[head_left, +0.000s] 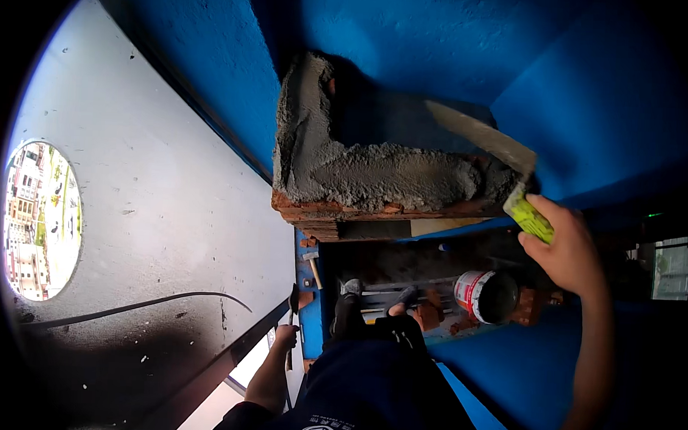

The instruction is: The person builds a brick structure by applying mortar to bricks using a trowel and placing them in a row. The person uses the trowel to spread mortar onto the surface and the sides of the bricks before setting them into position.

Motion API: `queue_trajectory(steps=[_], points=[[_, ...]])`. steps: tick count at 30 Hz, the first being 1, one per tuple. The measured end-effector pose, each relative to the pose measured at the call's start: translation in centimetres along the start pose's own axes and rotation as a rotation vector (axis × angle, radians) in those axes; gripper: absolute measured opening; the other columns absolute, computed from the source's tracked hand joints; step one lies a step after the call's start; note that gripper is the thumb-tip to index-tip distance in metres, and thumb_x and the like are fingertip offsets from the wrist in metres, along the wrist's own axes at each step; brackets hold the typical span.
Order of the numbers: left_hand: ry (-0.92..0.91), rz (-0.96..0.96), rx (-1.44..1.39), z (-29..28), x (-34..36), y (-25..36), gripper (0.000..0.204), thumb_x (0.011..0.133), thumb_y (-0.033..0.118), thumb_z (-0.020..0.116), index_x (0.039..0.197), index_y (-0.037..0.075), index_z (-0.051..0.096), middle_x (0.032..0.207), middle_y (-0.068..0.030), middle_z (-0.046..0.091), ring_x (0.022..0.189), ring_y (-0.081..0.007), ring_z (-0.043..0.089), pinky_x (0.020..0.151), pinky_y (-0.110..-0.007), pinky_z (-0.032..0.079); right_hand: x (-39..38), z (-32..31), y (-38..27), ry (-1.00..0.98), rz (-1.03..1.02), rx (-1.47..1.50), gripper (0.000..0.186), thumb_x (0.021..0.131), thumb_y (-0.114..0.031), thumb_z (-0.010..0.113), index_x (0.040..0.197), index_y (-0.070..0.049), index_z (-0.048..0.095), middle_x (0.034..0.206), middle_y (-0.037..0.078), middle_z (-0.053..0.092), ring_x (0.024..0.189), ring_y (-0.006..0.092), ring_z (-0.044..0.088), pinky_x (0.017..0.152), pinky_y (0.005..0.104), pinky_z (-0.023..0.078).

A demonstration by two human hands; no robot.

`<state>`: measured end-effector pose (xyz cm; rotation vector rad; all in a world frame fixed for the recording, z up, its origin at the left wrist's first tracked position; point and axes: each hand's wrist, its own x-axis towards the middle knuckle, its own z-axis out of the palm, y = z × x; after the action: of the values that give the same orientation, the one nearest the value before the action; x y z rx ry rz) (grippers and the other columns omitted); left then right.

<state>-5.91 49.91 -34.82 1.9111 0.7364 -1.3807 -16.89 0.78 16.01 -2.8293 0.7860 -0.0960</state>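
Observation:
My right hand point(566, 245) is wrapped round the yellow-green handle of a trowel point(487, 138). Its long blade, slightly blurred, reaches over the right end of a low brick wall point(329, 214). Wet grey mortar point(395, 175) covers the top of that wall in an L shape, rough and ridged, with brick showing at its right end and along the front. Low at my left side, my left hand point(285, 336) grips the handle of a hammer point(293, 297), whose dark head sticks up above the fist. The blade's underside is hidden.
A bucket point(496, 296) of grey mix stands below on the right among loose bricks point(431, 310). Another hammer point(313, 268) with a wooden handle lies near brick pieces. Blue walls point(591, 95) enclose the far side; a white panel point(163, 193) with a round opening is at left.

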Motion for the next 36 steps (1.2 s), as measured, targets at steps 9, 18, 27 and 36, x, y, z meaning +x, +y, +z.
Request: queue_trajectory(steps=[9,18,27,36], points=[[-0.009,0.039,-0.015,0.2,1.0,-1.7,0.015,0.083,0.016,0.063,0.080,0.001,0.061,0.056,-0.0053,0.049,0.042,-0.0193,0.048,0.038,-0.034,0.039,2.4,4.1,-7.2,-0.253,-0.122,0.197,0.044,0.074,-0.008,0.066,0.113,0.009,0.057,0.108,0.026,0.060,0.097,0.0381,0.061,0.083,0.0386,0.049],[0.066,-0.047,0.015,-0.5,2.5,-5.9,0.018,0.079,0.017,0.065,0.081,-0.002,0.064,0.065,-0.0112,0.060,0.049,-0.0241,0.056,0.045,-0.037,0.046,-1.0,2.0,-4.9,-0.203,0.181,0.819,0.041,0.081,-0.012,0.064,0.116,0.006,0.052,0.095,0.013,0.059,0.087,0.0183,0.057,0.076,0.0302,0.046],[0.082,-0.014,0.156,-0.5,3.7,-5.4,0.018,0.080,0.017,0.065,0.083,0.000,0.067,0.063,-0.0128,0.059,0.057,-0.0241,0.062,0.050,-0.036,0.049,-5.4,15.5,-5.7,-0.357,0.117,1.187,0.028,0.074,-0.011,0.058,0.100,0.000,0.056,0.076,0.002,0.054,0.069,0.0086,0.051,0.062,0.0278,0.043],[0.028,0.012,-0.113,0.6,-1.5,-0.8,0.010,0.081,0.009,0.062,0.077,0.004,0.054,0.053,-0.0018,0.043,0.038,-0.0157,0.042,0.034,-0.033,0.032,-3.2,22.9,-1.3,-0.632,0.234,1.079,0.055,0.074,-0.016,0.059,0.123,0.007,0.049,0.101,0.015,0.062,0.085,0.0176,0.059,0.073,0.0326,0.048]])
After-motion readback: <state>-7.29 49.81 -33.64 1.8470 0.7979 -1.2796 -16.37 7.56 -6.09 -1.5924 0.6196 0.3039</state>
